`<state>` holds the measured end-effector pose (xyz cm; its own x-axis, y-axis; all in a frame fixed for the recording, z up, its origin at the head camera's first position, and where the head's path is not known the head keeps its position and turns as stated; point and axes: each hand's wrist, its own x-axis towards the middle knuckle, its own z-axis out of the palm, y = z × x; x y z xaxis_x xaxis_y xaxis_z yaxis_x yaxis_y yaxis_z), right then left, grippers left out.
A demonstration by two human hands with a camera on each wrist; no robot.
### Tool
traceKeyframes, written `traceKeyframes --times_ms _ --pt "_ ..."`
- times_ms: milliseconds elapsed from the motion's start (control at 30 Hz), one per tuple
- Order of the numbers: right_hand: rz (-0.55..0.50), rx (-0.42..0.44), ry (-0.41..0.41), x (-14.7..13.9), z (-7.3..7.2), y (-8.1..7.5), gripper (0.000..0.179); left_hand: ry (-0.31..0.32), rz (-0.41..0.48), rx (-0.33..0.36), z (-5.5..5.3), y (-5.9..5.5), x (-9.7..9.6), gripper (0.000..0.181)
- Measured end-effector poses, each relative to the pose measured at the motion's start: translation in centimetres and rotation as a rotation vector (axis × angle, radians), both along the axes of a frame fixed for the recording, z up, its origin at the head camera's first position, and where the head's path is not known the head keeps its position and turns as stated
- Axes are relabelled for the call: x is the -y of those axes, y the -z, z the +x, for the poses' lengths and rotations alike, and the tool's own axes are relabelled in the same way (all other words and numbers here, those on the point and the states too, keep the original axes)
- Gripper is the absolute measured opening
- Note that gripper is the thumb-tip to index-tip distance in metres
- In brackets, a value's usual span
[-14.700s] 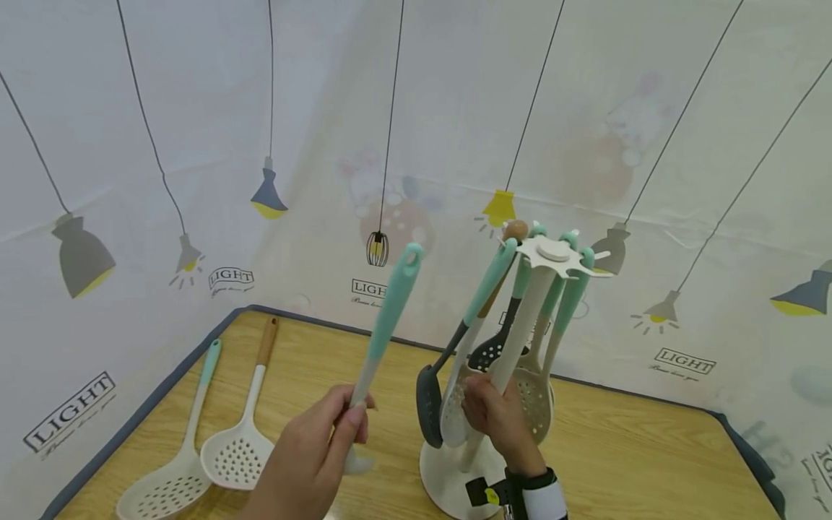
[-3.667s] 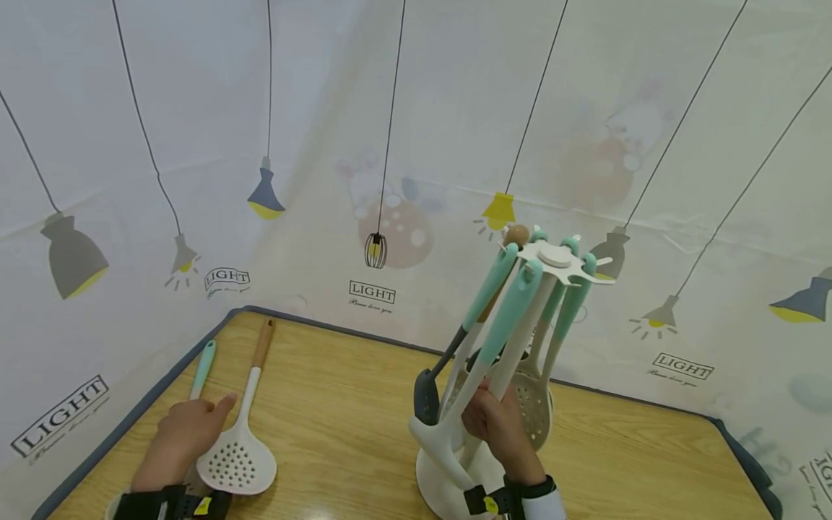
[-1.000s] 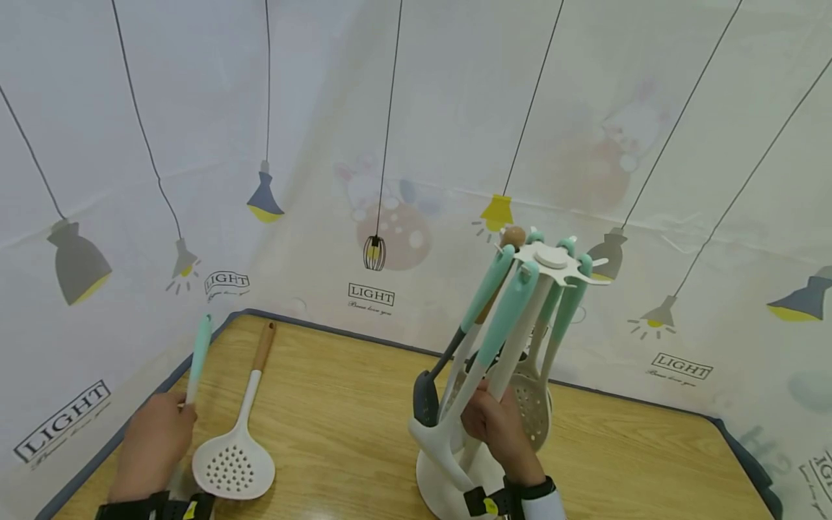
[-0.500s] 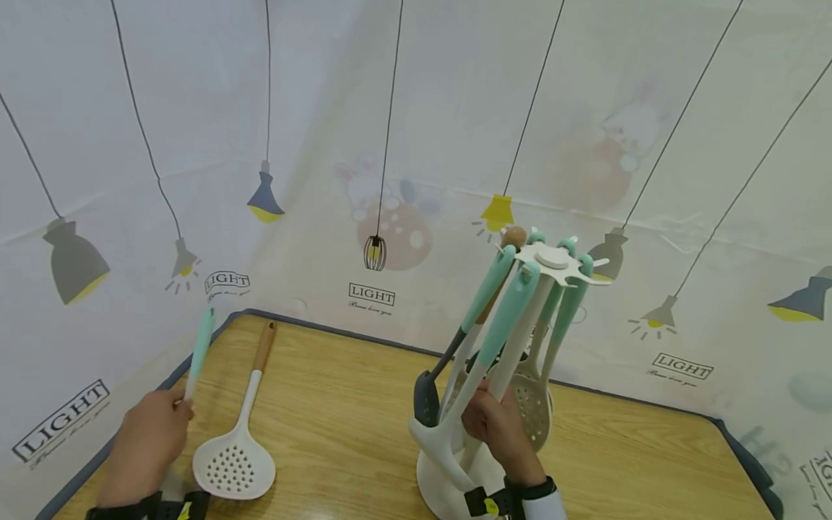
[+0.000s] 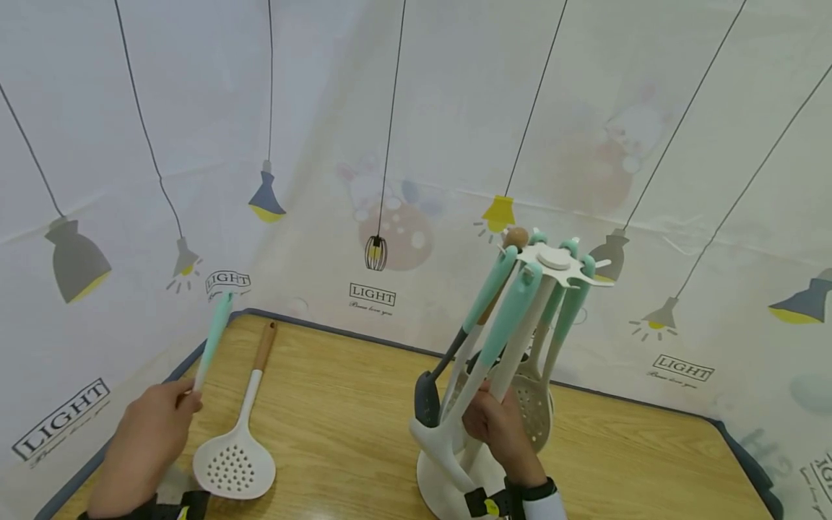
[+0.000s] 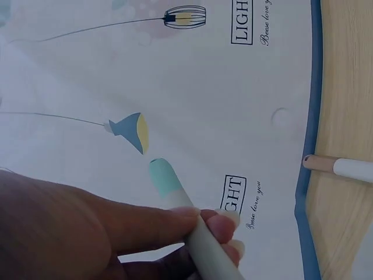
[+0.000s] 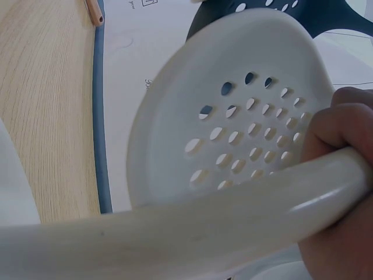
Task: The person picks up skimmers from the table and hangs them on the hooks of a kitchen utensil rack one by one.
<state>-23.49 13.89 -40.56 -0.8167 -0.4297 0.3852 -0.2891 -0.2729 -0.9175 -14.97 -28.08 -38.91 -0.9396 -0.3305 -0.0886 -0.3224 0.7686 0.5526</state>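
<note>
Low at the left in the head view, my left hand point(image 5: 156, 426) pinches the pale neck of a slotted spoon point(image 5: 216, 339) between thumb and fingers. Its mint handle points up; its perforated head, seen in the earliest view, is mostly hidden behind my hand and wrist. My right hand point(image 5: 499, 422) grips the white post of the utensil stand point(image 5: 552, 260). Several utensils hang around the post, including a dark turner point(image 5: 427, 397) and a mint-handled white utensil with a curved head point(image 5: 442, 440). In the right wrist view a white perforated head point(image 7: 233, 128) is close beside that hand.
A white skimmer point(image 5: 234, 462) with a wooden handle lies on the wooden table point(image 5: 338, 404), right of my left hand. The stand's round base point(image 5: 432, 477) rests on the table. A printed cloth point(image 5: 429, 144) backs the table's far edge.
Since the earliest frame, the left hand's white utensil has gone onto the stand. The hand then took the slotted spoon from the table; lately its handle has moved up and right. Right hand stays put.
</note>
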Motion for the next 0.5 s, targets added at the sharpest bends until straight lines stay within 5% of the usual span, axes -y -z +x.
traceKeyframes --times_ms 500 --pt "0.000 -0.019 -0.013 0.0 -0.1 0.0 0.031 0.064 -0.007 -0.047 0.1 -1.3 -2.0 0.046"
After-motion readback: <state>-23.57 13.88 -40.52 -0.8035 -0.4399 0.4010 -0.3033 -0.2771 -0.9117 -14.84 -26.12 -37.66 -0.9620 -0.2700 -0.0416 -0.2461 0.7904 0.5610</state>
